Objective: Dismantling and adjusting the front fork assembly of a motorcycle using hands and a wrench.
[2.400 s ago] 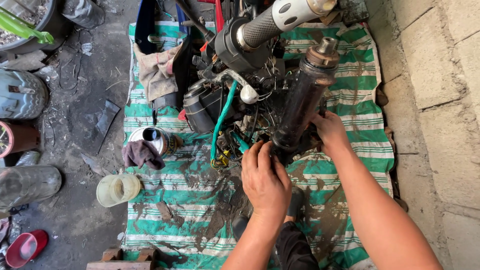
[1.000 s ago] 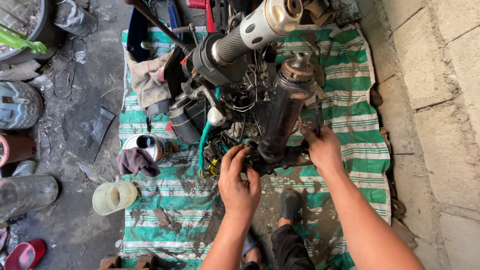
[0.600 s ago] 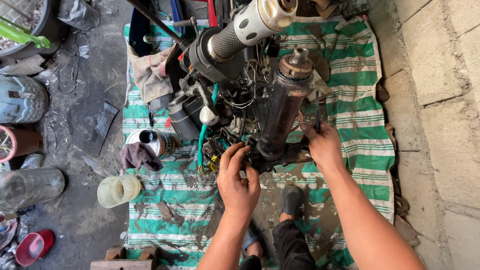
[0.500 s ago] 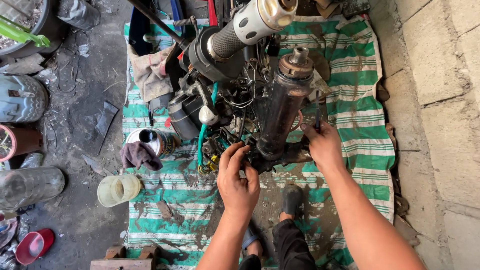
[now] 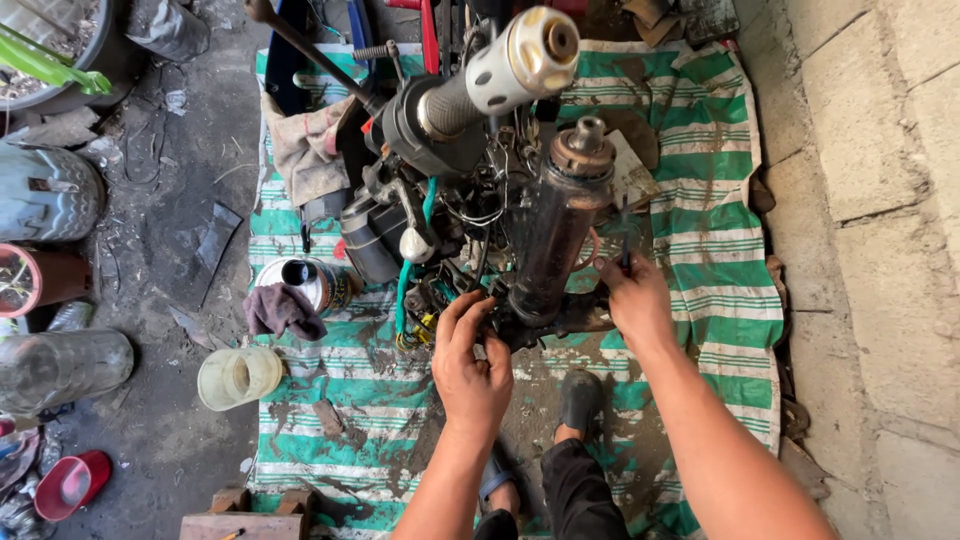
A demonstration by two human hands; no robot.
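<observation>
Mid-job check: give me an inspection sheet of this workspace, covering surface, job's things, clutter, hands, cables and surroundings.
Surface: green and white striped tarp, heavily soiled, spread on a dirty floor.
Job's things: dark fork tube standing up from a stripped handlebar assembly with a grey grip.
Clutter: tin can, purple rag, cut plastic cup, red bowl, grey cloth.
Hands: left hand with fingers at the base of the tube; right hand pinching a thin dark tool; both bare and grimy.
Cables: loose wires and a green hose hang in the assembly.
Surroundings: concrete block wall on the right.
</observation>
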